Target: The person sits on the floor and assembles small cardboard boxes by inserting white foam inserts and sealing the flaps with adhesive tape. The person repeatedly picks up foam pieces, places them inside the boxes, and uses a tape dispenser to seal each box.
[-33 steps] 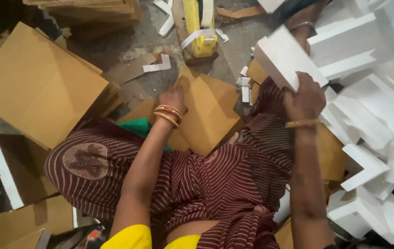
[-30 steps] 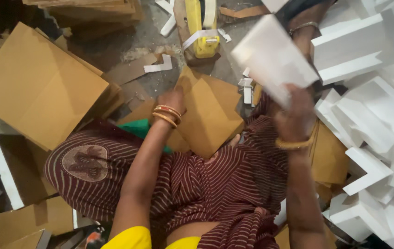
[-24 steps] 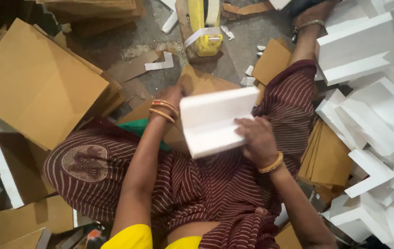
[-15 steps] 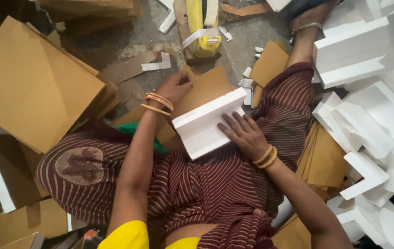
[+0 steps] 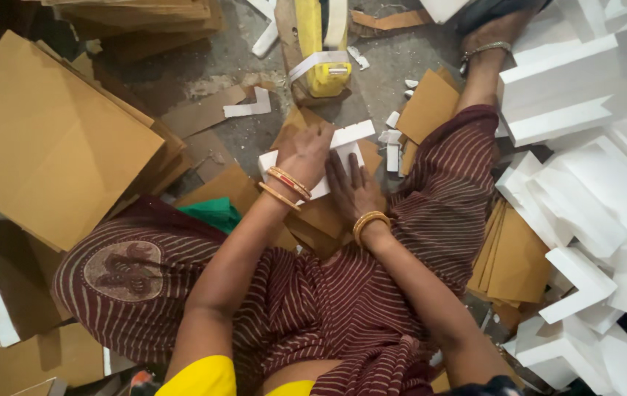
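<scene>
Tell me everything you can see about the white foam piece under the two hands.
The white foam piece looks like rigid foam, flat and angular with a raised edge strip at its far side. It lies on brown cardboard sheets in front of the person's lap. The left hand and right hand press on it, hiding most of it.

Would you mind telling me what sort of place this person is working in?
Probably a small packaging workshop, worked on the floor: flat brown cardboard sheets are stacked left, white foam corner pieces are heaped right, and a yellow tape dispenser lies ahead.
</scene>
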